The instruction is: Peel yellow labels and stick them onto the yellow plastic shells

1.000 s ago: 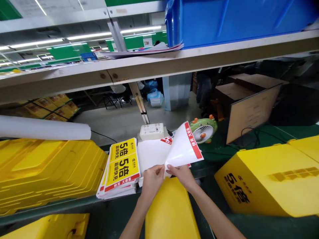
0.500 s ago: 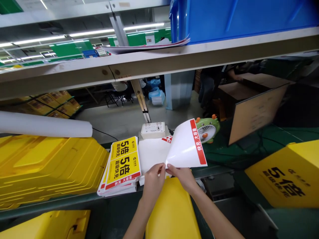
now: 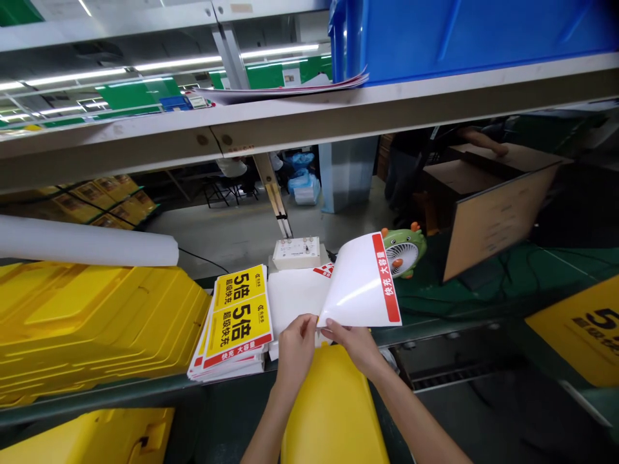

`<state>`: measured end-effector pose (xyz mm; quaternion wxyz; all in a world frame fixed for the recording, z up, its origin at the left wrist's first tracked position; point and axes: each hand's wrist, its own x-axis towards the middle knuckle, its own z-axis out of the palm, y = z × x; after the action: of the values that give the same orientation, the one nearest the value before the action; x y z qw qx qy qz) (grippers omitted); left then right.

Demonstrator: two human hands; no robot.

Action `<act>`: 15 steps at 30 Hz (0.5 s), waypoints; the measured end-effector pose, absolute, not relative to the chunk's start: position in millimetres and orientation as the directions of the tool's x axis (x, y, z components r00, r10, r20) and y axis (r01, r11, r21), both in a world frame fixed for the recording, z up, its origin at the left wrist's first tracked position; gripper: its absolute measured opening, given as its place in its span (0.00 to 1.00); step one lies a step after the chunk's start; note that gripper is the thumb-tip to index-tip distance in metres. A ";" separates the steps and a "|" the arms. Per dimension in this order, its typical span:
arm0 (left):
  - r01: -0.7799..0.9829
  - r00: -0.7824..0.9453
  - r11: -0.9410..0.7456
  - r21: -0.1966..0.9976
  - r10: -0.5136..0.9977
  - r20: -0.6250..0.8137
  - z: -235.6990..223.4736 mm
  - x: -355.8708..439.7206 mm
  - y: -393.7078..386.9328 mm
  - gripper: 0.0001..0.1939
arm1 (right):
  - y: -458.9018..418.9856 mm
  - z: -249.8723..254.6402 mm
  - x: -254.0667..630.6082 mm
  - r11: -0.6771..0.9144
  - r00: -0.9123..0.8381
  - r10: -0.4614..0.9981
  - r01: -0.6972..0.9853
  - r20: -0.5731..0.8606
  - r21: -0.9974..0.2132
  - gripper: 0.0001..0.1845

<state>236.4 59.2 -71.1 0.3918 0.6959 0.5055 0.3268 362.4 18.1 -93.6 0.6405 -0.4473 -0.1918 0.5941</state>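
Observation:
A white sticker sheet (image 3: 355,283) with a red printed strip curls up from my fingers. My right hand (image 3: 355,345) is closed on its lower edge, thumb on top. My left hand (image 3: 296,345) pinches at the sheet's lower left corner, close to my right fingertips. Under both hands lies a yellow plastic case (image 3: 333,406). To the left of my hands is a stack of yellow printed stickers (image 3: 239,316) with red strips. White sheets (image 3: 293,299) lie behind my left hand.
Nested yellow covers (image 3: 97,322) stand at left below a white roll (image 3: 87,241). A small control box (image 3: 296,250) and a green fan (image 3: 406,251) are behind the sheet. Overhead runs a shelf (image 3: 290,122) with a blue bin (image 3: 474,42). A person's hand (image 3: 488,142) touches a cardboard box (image 3: 498,219).
The printed yellow case at right has moved rightward, partly out of view. The person's hand at the cardboard box has shifted right. My hands and the sheet have barely moved.

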 end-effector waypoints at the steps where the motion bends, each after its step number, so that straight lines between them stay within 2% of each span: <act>1: 0.417 0.279 -0.150 0.896 0.960 0.031 -72.9 236.0 59.2 0.12 | 18.2 -93.5 363.2 -0.094 0.223 0.934 -0.602 -0.280 -0.793 0.30; 5: 0.327 0.282 -0.077 0.942 0.959 -0.020 -73.4 234.9 57.9 0.12 | 17.5 -91.0 365.1 -0.075 0.207 0.948 -0.592 -0.242 -0.802 0.32; 10: 0.272 0.271 -0.035 0.962 0.962 -0.041 -63.7 238.7 54.2 0.09 | 16.0 -88.4 364.8 -0.106 0.211 0.941 -0.560 -0.265 -0.822 0.27; 15: 0.062 0.205 0.238 0.969 0.947 -0.246 -70.7 227.9 77.9 0.06 | 22.0 -101.7 378.8 -0.144 0.255 0.910 -0.547 -0.327 -0.825 0.19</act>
<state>227.9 77.9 -70.7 0.5986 0.4943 0.5104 0.3698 378.8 22.0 -101.7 0.6268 -0.4841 -0.1876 0.5810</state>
